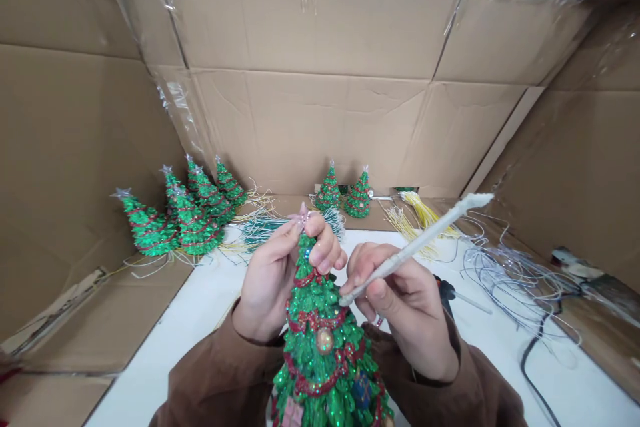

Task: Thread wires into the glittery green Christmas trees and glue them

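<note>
A glittery green Christmas tree figurine [326, 360] with red garlands and small baubles stands close in front of me. My left hand [280, 273] pinches its top, just under the pale star [303, 215]. My right hand [400, 300] is closed round a white pen-like tool [420, 243]. The tool's tip touches the upper part of the tree, and its far end points up to the right.
Cardboard walls [310, 113] enclose the white table [200, 307]. Several finished trees [185, 213] stand at the back left, two more trees [345, 195] at the back middle. Bundles of yellow wires [420, 213] and grey wires [505, 273] lie on the right, with a black cable [535, 353].
</note>
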A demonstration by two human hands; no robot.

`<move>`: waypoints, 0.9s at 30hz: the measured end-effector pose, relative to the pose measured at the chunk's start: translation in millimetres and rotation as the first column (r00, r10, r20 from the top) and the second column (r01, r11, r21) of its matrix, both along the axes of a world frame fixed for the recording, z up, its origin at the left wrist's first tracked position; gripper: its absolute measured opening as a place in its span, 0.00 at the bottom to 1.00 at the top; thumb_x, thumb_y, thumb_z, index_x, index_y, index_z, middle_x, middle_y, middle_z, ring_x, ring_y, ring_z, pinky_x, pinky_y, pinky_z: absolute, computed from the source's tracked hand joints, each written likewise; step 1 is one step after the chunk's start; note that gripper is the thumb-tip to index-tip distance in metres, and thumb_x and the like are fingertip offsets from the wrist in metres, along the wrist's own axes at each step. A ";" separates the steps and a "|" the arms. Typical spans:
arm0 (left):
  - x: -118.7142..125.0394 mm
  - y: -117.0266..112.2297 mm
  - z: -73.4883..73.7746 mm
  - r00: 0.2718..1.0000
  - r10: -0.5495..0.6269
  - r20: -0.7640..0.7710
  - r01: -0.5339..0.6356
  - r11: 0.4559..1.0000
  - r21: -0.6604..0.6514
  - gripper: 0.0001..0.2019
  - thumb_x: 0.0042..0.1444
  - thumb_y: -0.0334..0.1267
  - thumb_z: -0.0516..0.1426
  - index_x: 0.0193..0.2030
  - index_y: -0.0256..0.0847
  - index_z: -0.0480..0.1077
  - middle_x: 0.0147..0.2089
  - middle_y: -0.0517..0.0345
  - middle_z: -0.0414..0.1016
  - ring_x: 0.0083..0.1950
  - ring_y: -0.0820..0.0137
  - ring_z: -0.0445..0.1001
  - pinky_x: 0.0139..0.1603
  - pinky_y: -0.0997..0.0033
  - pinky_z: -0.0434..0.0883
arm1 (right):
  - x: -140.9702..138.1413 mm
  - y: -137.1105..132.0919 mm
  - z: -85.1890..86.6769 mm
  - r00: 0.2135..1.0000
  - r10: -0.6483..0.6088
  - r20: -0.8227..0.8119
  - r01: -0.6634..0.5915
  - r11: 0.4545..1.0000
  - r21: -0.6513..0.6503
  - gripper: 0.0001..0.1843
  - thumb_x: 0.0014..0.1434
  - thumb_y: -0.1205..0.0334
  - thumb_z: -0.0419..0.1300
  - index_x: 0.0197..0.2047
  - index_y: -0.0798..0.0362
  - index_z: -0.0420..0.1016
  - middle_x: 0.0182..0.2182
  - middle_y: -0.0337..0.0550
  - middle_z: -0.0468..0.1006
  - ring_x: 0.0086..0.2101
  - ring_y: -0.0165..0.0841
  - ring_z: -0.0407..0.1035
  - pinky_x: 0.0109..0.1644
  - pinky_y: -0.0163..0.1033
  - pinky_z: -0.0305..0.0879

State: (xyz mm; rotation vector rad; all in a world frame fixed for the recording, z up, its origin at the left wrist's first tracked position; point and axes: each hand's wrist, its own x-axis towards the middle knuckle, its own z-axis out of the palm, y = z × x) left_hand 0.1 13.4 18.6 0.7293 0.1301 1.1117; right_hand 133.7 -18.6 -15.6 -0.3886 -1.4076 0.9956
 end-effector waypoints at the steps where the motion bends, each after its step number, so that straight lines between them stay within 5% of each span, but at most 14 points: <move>1: 0.2 -0.5 0.2 1.000 -0.004 -0.002 0.004 1.000 0.003 0.15 0.60 0.29 0.43 0.25 0.34 0.64 0.18 0.61 0.57 0.21 0.75 0.61 0.27 0.73 0.67 | 0.1 -0.2 0.3 1.000 0.001 -0.001 -0.001 1.000 0.008 0.09 0.61 0.56 0.57 0.35 0.51 0.74 0.26 0.40 0.71 0.22 0.26 0.58 0.19 0.31 0.51; 20: -1.4 -3.5 -0.1 0.999 0.013 -0.037 -0.009 0.994 0.105 0.11 0.58 0.29 0.46 0.25 0.35 0.63 0.18 0.60 0.58 0.21 0.75 0.61 0.28 0.74 0.65 | 13.1 -0.6 1.6 0.982 -0.084 -0.170 0.086 0.996 0.002 0.06 0.62 0.57 0.56 0.36 0.48 0.71 0.27 0.40 0.69 0.23 0.27 0.58 0.16 0.29 0.51; 27: -6.2 -2.4 1.2 0.991 0.100 -0.083 -0.088 0.986 0.143 0.10 0.56 0.32 0.51 0.24 0.36 0.62 0.17 0.63 0.55 0.19 0.76 0.57 0.26 0.74 0.64 | 26.1 -0.7 7.1 0.996 0.054 -0.065 -0.062 0.991 -0.116 0.08 0.62 0.55 0.55 0.35 0.49 0.69 0.23 0.37 0.67 0.20 0.25 0.54 0.16 0.28 0.50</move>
